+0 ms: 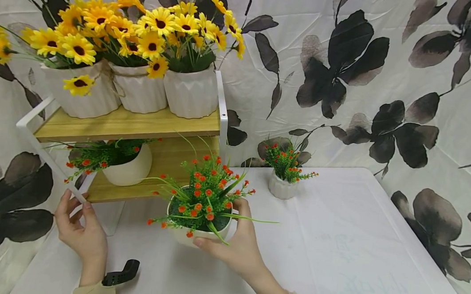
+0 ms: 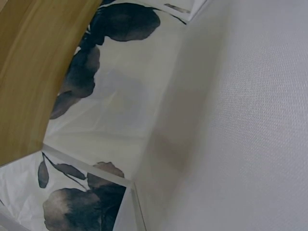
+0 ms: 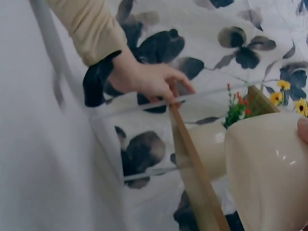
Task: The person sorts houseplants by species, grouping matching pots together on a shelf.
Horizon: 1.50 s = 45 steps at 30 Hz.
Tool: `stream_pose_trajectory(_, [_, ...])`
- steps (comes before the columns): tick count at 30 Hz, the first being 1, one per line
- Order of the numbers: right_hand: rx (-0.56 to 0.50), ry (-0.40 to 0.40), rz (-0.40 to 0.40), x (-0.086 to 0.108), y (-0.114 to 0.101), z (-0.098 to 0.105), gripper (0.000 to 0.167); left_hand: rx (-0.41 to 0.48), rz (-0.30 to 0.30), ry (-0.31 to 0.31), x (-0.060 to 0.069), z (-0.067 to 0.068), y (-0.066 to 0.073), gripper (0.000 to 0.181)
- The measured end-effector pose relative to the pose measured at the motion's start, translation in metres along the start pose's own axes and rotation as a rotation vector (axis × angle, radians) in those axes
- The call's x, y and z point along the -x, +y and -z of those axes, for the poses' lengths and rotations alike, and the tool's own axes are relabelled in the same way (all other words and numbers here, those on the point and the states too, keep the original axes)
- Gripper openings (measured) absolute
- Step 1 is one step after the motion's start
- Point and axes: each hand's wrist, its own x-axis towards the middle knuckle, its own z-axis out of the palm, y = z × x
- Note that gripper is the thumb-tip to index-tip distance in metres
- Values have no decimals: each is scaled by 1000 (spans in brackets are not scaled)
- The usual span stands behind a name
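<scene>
In the head view my right hand point(image 1: 240, 249) holds a round cream flowerpot point(image 1: 184, 236) by its right side, thumb at the front. Green foliage with small red flowers point(image 1: 206, 201) fills the pot, which is in front of the lower shelf board. My left hand point(image 1: 83, 234) grips the white frame point(image 1: 56, 166) of a two-tier shelf rack at its left front corner. The right wrist view shows the glossy pot point(image 3: 267, 168) close up, with the left hand point(image 3: 151, 79) on the frame behind it. The left wrist view shows the wooden board point(image 2: 41, 72) but no hand.
Three white pots with yellow flowers point(image 1: 138, 86) stand on the upper board point(image 1: 140, 124). Another cream pot point(image 1: 132, 168) with red flowers sits on the lower board. A small white ribbed pot point(image 1: 283, 187) stands on the white table point(image 1: 334, 241), right of the rack. Floral cloth hangs behind.
</scene>
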Motion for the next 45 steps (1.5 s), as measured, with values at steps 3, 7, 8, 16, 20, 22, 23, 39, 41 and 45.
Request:
stream_pose_trajectory(3, [23, 26, 5, -5, -3, -13, 80, 8, -8, 5, 0, 0, -1, 41])
stream_pose_trajectory(7, [94, 64, 31, -12, -6, -28, 80, 10, -14, 13, 0, 1, -1, 40])
stream_pose_trajectory(8, [124, 80, 42, -13, -7, -32, 80, 11, -14, 16, 0, 1, 0, 40])
stream_pose_trajectory(16, [261, 201, 161, -28, -8, -55, 81, 14, 5, 11, 0, 1, 3, 41])
stream_pose_trajectory(20, [251, 237, 158, -35, -9, -65, 81, 6, 1, 7, 0, 0, 5, 41])
stream_pose_trajectory(22, [250, 253, 157, -39, -10, -69, 81, 4, -1, 6, 0, 0, 5, 40])
stream_pose_trajectory(23, [258, 260, 155, -41, -11, -71, 82, 1, -2, 5, 0, 0, 6, 40])
stream_pose_trajectory(39, [393, 335, 80, -66, -9, -89, 87, 29, -7, 16, -1, -2, 4, 40])
stream_pose_trajectory(41, [412, 342, 91, -69, -7, -90, 88, 31, -7, 15, -1, -2, 2, 40])
stream_pose_trajectory(45, [484, 357, 149, -72, -4, -94, 90, 28, -5, 15, -1, -1, 1, 39])
